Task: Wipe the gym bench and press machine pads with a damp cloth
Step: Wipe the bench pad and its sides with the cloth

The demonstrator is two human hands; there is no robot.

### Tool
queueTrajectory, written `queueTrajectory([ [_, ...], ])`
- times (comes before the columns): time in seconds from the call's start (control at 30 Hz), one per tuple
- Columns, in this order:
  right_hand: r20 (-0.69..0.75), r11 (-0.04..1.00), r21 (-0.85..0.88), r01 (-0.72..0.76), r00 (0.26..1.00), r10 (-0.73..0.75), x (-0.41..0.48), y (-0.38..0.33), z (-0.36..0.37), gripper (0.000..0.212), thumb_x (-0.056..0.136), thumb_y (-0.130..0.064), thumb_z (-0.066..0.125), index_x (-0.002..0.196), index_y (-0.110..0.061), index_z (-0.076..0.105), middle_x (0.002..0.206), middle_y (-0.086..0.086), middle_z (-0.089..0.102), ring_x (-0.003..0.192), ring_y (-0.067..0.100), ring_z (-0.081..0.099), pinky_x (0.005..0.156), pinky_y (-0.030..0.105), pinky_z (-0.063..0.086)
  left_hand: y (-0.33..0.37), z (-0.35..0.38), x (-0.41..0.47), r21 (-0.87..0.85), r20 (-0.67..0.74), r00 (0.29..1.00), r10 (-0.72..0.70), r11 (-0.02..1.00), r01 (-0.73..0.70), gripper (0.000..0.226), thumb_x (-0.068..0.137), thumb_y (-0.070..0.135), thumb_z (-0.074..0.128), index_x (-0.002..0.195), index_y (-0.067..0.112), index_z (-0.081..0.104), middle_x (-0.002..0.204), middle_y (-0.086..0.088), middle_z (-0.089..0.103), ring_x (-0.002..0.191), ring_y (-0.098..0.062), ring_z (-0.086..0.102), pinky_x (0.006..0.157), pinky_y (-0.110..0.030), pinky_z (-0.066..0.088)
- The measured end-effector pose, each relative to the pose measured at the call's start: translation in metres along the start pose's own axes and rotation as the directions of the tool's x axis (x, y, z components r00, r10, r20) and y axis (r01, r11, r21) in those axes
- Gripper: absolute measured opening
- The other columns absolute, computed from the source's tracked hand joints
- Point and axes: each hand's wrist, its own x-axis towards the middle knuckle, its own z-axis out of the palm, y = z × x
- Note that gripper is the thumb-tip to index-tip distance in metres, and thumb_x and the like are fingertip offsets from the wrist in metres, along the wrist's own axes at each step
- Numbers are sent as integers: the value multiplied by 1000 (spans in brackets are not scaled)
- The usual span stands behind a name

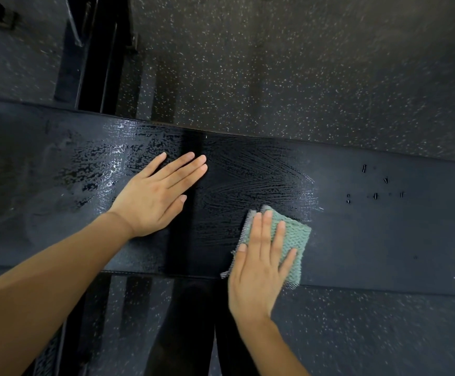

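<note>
A long black padded bench (370, 234) runs across the view from left to right. Its middle stretch shines with wet wipe streaks, and a dark seam crosses the pad near the centre. My left hand (155, 196) lies flat on the pad with straight fingers, just left of the seam. My right hand (258, 270) presses a folded green cloth (292, 234) flat against the pad near its front edge. Part of the cloth is hidden under my fingers.
Speckled black rubber floor (302, 63) lies beyond and in front of the bench. Black metal frame bars (98, 63) stand at the upper left, and bench supports (191, 321) show below the pad. Small nicks (375, 196) mark the pad's right part.
</note>
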Motion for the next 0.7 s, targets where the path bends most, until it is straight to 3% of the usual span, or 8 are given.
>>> queueTrajectory([
  [0.1,50,982,-37,185,982,-183,0,-23,3,59,101,-31,26,158,-23,19,166,-7,15,153,21,12,119,55,9,1,0,1,0,-3,1000,2,1000,-2,60,101,31,26,158,15,20,166,2,15,153,-17,13,122,-50,17],
  [0.27,115,883,-62,466,882,-457,20,-8,-4,57,99,-29,32,156,-25,27,164,-9,22,151,17,20,119,50,14,1,1,1,-5,-10,1000,1,1000,-1,60,101,31,27,158,16,21,166,2,15,153,-17,13,123,-48,15],
  [0.33,108,892,-70,446,893,-438,36,9,-11,56,100,-28,30,156,-25,27,164,-9,21,151,14,16,121,47,10,2,0,0,-5,-11,1000,-4,1000,4,59,101,31,27,158,16,20,166,2,16,153,-17,13,123,-48,14],
  [0.5,91,973,-57,222,972,-216,88,48,-32,56,103,-37,10,159,-32,6,164,-18,-2,152,7,-8,123,41,-6,4,0,0,7,-12,1000,-20,1000,20,59,101,31,27,158,15,21,166,1,16,153,-18,13,123,-48,14],
  [0.7,47,995,18,98,994,-99,88,34,-30,60,101,-39,6,159,-27,4,165,-14,-3,151,9,-15,121,43,-11,10,1,0,18,-12,999,-51,999,51,60,101,31,26,158,13,20,166,0,16,153,-19,11,122,-48,14],
])
